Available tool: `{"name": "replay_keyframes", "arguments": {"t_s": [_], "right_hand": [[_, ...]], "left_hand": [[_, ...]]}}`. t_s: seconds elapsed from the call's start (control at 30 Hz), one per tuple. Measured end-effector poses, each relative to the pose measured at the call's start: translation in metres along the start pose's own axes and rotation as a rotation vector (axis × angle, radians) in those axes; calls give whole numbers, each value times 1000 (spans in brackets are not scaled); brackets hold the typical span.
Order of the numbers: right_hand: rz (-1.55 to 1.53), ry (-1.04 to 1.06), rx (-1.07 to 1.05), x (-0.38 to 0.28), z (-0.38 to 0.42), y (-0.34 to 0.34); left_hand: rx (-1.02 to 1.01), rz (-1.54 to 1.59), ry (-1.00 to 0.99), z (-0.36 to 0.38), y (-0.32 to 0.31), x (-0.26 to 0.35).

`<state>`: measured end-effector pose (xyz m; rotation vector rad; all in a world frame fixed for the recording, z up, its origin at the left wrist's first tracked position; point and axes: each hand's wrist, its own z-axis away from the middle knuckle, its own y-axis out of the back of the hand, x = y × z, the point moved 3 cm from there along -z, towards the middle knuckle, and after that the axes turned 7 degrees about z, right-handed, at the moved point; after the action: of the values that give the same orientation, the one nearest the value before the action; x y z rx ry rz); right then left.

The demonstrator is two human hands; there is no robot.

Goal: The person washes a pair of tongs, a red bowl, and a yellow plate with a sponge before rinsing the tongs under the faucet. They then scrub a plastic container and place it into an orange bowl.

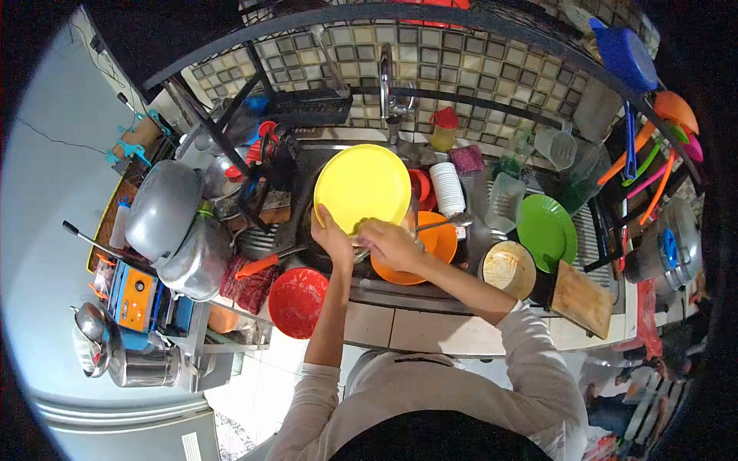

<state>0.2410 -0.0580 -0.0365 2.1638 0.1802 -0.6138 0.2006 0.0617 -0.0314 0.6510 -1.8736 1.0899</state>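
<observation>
A round yellow plate (364, 184) is tilted up over the sink (306, 192), its flat face toward me. My left hand (334, 237) grips its lower left edge. Fingers curled, my right hand (390, 244) is at the plate's lower edge. Whatever those fingers hold is mostly hidden; a small pinkish patch shows beside them. Beneath my right hand lies an orange plate (437, 244) in the sink. A metal ladle or spoon (460, 220) reaches out to the right above it. Behind is a red item (420, 186), partly covered by the yellow plate.
The faucet (386, 81) rises behind the sink. A white cup stack (447, 188), a green plate (547, 230), a dirty pot (509, 270) and a cutting board (583, 298) stand right. Left are a red bowl (298, 303), an orange-handled pan (257, 266) and large pots (163, 209). A black rack (307, 31) hangs overhead.
</observation>
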Motion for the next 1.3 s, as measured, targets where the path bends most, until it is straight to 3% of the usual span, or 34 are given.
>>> {"name": "replay_keyframes", "arguments": {"t_s": [0.07, 0.17, 0.23, 0.3, 0.33, 0.53, 0.6, 0.63, 0.7, 0.83, 0.87, 0.93, 0.97, 1.03, 1.07, 1.1, 1.17, 1.2, 1.23, 1.3], "right_hand": [[219, 131, 28, 6, 6, 8], [286, 133, 15, -1, 11, 6], [197, 51, -12, -4, 11, -10], [154, -68, -1, -7, 8, -13], [211, 75, 5, -1, 13, -10], [688, 248, 51, 66, 16, 15], [745, 47, 0, 74, 1, 37], [748, 51, 5, 78, -8, 39], [778, -65, 225, 79, -24, 43], [366, -125, 244, 47, -43, 24], [260, -116, 203, 44, -39, 16], [83, -96, 46, 34, -25, 8], [84, -97, 47, 38, -22, 7], [231, 155, 205, 39, -11, 7], [450, 209, 161, 44, -13, 14], [582, 146, 45, 58, -14, 15], [792, 127, 60, 62, -16, 35], [708, -60, 24, 58, -10, 50], [708, -53, 23, 58, -3, 48], [617, -173, -217, 73, 14, 32]], "left_hand": [[-4, -82, -44, 2, 8, -5], [-30, -181, -120, 7, 8, -18], [-61, -123, 31, 11, 5, -30], [-32, -30, 49, 8, 7, -32], [-2, -40, 35, 5, 9, -27], [-88, -345, -69, -3, 12, -19], [-191, -455, -83, -2, 1, -12], [-191, -452, -89, -4, -2, -18], [-280, -534, -34, -7, -7, -47], [-434, -359, 47, -4, -39, -49], [-438, -359, 49, -11, -36, -55], [-501, -299, 406, -25, -26, -70], [-503, -299, 407, -25, -26, -74], [-550, -278, 352, -16, -27, -82], [-590, -359, 274, -13, -28, -81], [-589, -359, 275, -11, -29, -81], [-573, -520, 194, -7, -32, -64], [-563, -580, 197, -14, -28, -67], [-557, -578, 195, -18, -27, -62], [-541, -570, 233, -21, -29, -54]]}}
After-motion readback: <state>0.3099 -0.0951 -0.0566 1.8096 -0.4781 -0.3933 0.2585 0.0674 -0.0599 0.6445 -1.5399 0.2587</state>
